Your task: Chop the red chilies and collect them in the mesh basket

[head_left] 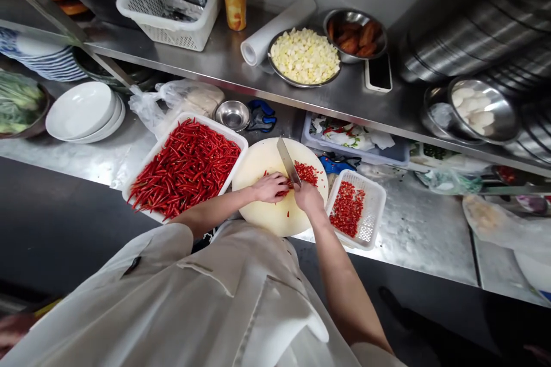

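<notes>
On the round white cutting board (pixel 258 215), my left hand (pixel 271 187) is closed over a small bunch of red chilies (pixel 282 190), its fingers bent beside the blade. My right hand (pixel 309 200) grips the handle of a kitchen knife (pixel 288 160), whose blade points away from me across the board. Chopped chili pieces (pixel 306 173) lie to the right of the blade. Left of the board, whole red chilies (pixel 185 163) fill a white tub (pixel 239 140). At the right stands a white perforated basket (pixel 369 212) with cut chili (pixel 346 209) in it.
A steel shelf (pixel 198 66) crosses behind the board, bearing a bowl of chopped garlic-like pieces (pixel 305 56), a phone (pixel 378 74) and a white basket (pixel 185 34). White bowls (pixel 84 112) are stacked at left. A blue-grey tray (pixel 398 155) sits under the shelf. Part of another person's hand (pixel 15 330) shows lower left.
</notes>
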Demonstrator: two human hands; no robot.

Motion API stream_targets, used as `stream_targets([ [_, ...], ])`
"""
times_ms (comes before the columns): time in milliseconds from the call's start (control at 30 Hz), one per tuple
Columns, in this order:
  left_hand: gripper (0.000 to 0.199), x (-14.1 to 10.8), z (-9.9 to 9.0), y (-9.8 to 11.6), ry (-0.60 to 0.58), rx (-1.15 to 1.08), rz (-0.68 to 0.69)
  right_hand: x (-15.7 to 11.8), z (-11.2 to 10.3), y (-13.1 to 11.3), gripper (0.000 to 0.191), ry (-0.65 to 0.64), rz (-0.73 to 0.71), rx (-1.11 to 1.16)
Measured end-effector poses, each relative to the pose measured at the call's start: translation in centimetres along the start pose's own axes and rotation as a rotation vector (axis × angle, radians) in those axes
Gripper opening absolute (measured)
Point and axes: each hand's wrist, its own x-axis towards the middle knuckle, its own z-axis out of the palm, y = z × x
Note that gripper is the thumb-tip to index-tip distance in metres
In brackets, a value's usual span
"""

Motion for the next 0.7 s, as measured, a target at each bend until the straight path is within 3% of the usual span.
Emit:
stream_targets([
  [133, 0.025, -0.4, -0.2, 0.1, -0.003, 0.021, -0.009, -0.1, 0.4, -0.7, 0.048, 0.027, 0.052, 0.007],
  [600, 0.028, -1.6, 0.9, -0.7, 0.004, -0.043, -0.042, -0.6, 1.1, -0.5, 0.045, 0.005, -0.019, 0.025],
  [700, 0.027, -1.6, 1.1, -0.5, 0.005, -0.012, -0.055, -0.7, 1.9, -0.4, 0.047, 0.034, 0.031, 0.023],
])
